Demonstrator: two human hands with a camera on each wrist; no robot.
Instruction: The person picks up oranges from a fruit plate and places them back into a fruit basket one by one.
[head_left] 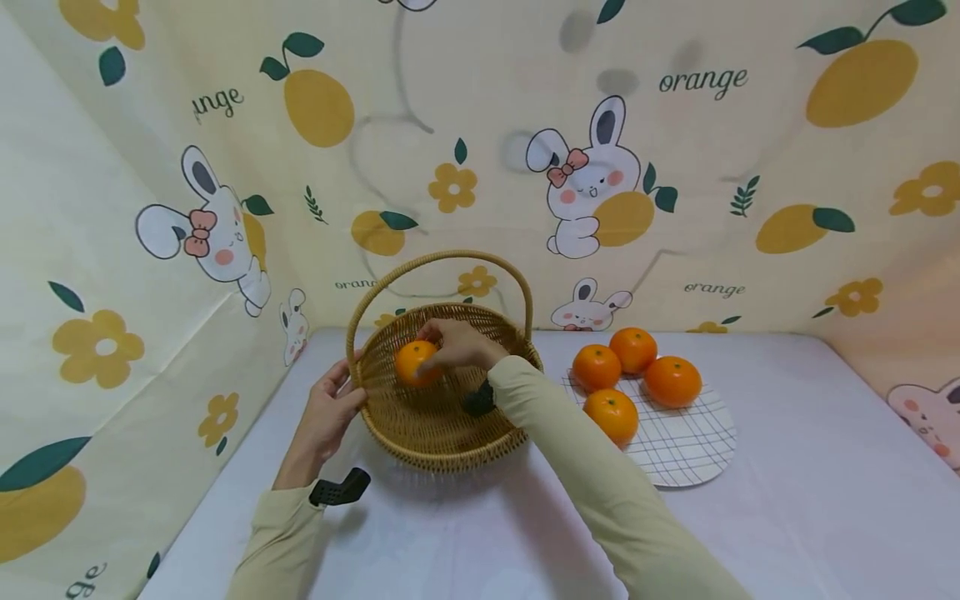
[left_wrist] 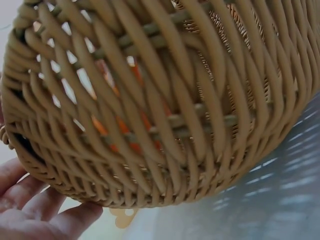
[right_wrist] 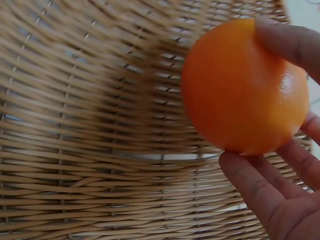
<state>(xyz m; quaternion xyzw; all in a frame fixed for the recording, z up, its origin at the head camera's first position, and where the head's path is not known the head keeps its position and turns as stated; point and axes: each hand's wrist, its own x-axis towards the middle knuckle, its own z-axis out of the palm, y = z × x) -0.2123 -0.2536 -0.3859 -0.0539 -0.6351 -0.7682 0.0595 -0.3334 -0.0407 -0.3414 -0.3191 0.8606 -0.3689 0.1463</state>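
A woven wicker basket (head_left: 442, 457) with a tall arched handle stands toward the back of the table, its opening facing me. My left hand (head_left: 330, 407) grips its left rim near the foot of the handle. In the left wrist view, fingers (left_wrist: 80, 217) lie along the basket's edge, and orange colour shows through the weave. Inside the basket, on the left, my right hand (head_left: 463, 345) holds an orange (head_left: 412, 364). The right wrist view shows thumb and fingertips on opposite sides of this orange (right_wrist: 235, 95), with the woven wall behind it.
Right of the basket lies a round white plate (head_left: 693, 454) with a dark grid pattern. Several oranges (head_left: 672, 382) sit on its back and left part, close to my right sleeve (head_left: 592, 467). A printed cloth (head_left: 480, 167) hangs behind and along the left side.
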